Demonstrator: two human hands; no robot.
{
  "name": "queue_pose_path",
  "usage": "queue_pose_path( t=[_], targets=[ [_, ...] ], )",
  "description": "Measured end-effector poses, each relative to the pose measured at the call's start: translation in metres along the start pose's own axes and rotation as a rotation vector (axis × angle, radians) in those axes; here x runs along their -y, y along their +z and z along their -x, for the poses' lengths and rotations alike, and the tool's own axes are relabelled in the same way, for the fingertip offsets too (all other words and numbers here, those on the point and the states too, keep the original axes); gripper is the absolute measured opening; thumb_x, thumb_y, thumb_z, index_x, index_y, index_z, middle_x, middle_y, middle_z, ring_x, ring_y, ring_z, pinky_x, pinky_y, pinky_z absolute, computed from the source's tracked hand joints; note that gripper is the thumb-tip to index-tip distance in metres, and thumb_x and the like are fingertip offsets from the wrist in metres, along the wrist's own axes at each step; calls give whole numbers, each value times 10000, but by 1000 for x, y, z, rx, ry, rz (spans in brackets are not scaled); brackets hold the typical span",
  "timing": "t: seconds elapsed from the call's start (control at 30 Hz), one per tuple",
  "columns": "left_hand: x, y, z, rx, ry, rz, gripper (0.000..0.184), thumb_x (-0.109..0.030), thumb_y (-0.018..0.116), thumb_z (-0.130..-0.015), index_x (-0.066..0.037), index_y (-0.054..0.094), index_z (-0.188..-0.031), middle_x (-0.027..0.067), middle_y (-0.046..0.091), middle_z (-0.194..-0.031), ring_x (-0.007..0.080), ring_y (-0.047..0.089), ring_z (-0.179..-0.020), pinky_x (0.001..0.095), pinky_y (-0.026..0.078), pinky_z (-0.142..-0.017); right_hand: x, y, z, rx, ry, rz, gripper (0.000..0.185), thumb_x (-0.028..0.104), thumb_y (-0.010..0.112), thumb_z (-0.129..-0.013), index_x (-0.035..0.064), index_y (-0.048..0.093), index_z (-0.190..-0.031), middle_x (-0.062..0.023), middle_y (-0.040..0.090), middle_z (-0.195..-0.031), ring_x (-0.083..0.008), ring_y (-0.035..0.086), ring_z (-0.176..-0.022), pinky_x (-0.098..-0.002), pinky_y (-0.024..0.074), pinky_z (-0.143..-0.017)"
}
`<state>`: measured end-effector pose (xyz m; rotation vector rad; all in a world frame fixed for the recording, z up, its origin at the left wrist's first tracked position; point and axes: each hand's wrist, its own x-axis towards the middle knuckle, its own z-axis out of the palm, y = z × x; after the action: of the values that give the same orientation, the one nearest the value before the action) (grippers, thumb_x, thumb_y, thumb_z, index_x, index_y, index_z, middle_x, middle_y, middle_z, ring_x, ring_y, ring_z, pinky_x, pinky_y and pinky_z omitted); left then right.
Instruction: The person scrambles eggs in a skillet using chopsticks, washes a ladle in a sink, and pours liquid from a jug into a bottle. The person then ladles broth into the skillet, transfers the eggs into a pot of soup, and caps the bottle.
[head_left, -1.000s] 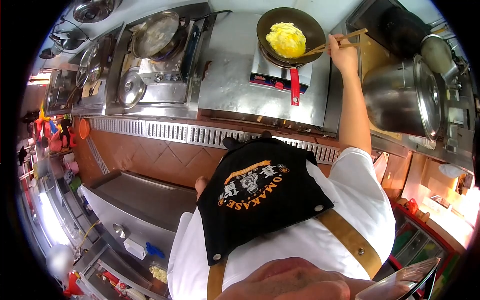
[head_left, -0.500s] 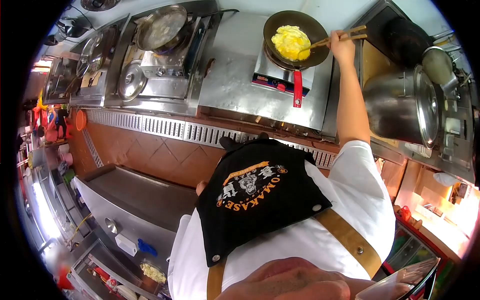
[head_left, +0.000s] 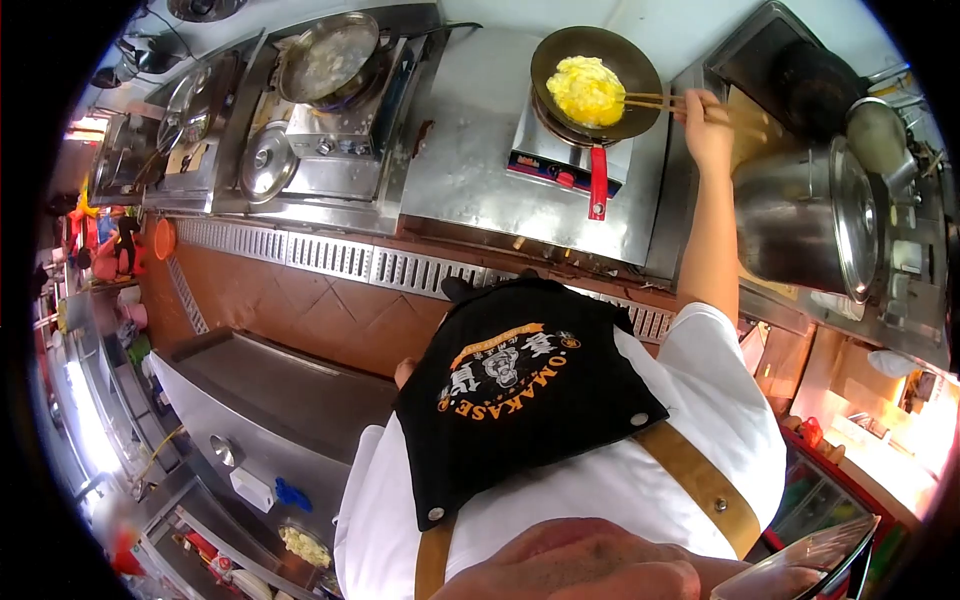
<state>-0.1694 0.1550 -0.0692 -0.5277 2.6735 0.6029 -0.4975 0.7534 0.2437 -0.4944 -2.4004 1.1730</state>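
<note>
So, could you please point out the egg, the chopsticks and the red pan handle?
Egg (head_left: pixel 587 91): head view, middle of the yellow mass.
Chopsticks (head_left: pixel 658 97): head view, on one stick's shaft.
Red pan handle (head_left: pixel 598 178): head view, middle of its length.

One head-worn fisheye view looks steeply down and forward, its corners rounded off in black. The black apron (head_left: pixel 530 395) sits close beneath, filling the lower middle; the outstretched right hand (head_left: pixel 706 125) and the steel tabletop (head_left: pixel 470 130) lie farther off, toward the upper edge, and the scene bows outward at the sides.
</note>
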Motion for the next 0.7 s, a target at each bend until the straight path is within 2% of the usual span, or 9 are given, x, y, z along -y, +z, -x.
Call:
queue_pose_path(
  t=[0.07,0.13,0.23,0.33,0.37,0.47,0.53,0.6,0.7],
  targets=[
    [4,4,-11,13,25,-31,211,-225,669,-729,-15,646,-737,188,641,-777,351,632,-812,418,492,-722,-14,-5,20,-56,1,-252,253,224,516,-952,-8,604,-1003,-86,656,-849,-138,641,-712,-249,522,-650],
    [21,23,-31,77,40,-183,219,-236,662,-737,-22,657,-787,183,650,-820,347,630,-852,420,491,-734,-36,-12,32,-79,-1,-225,250,214,518,-955,-20,600,-987,-93,650,-866,-143,640,-723,-249,524,-650],
    [22,14,-44,145,77,-120,214,-228,646,-757,-18,651,-800,181,657,-882,343,624,-887,428,487,-739,-45,-21,51,-180,107,-383,237,195,510,-956,-19,593,-1013,-98,645,-859,-139,634,-713,-242,524,-653],
    [31,15,-63,137,224,-162,161,-185,598,-800,-26,623,-801,169,637,-839,341,619,-835,437,485,-686,-73,-24,56,-85,104,-247,246,201,507,-959,-21,588,-1029,-103,645,-868,-143,637,-723,-245,526,-665],
    [30,13,-68,166,174,-97,146,-174,582,-810,-32,611,-823,153,621,-835,322,612,-818,422,480,-670,-77,-23,58,-109,116,-308,255,208,506,-961,-23,588,-1032,-106,645,-878,-145,639,-731,-247,527,-675],
    [-49,-28,-53,185,-548,870,110,-141,533,-841,-50,574,-888,106,571,-823,266,591,-764,374,466,-620,-56,-27,65,-174,90,-405,253,213,507,-962,-15,591,-1034,-108,645,-887,-148,640,-739,-247,526,-682],
    [-82,-43,-40,134,-688,1054,102,-119,501,-862,-62,550,-931,74,538,-815,228,577,-728,343,457,-587,-66,-27,63,-176,92,-392,254,201,497,-961,-33,583,-1005,-109,653,-857,-141,639,-719,-249,511,-648],
    [-83,-36,-34,109,-680,1075,107,-126,501,-870,-61,545,-942,69,544,-839,218,579,-733,330,460,-592,-69,-30,62,-155,154,-463,248,191,502,-958,-39,580,-1012,-115,651,-866,-140,639,-725,-249,512,-658],
    [-84,-27,-16,106,-666,1038,114,-143,505,-883,-60,542,-952,64,549,-834,209,581,-748,315,468,-602,-80,-32,58,-116,93,-394,236,182,510,-955,-34,583,-1016,-117,650,-887,-151,641,-742,-250,519,-672]
  ],
)
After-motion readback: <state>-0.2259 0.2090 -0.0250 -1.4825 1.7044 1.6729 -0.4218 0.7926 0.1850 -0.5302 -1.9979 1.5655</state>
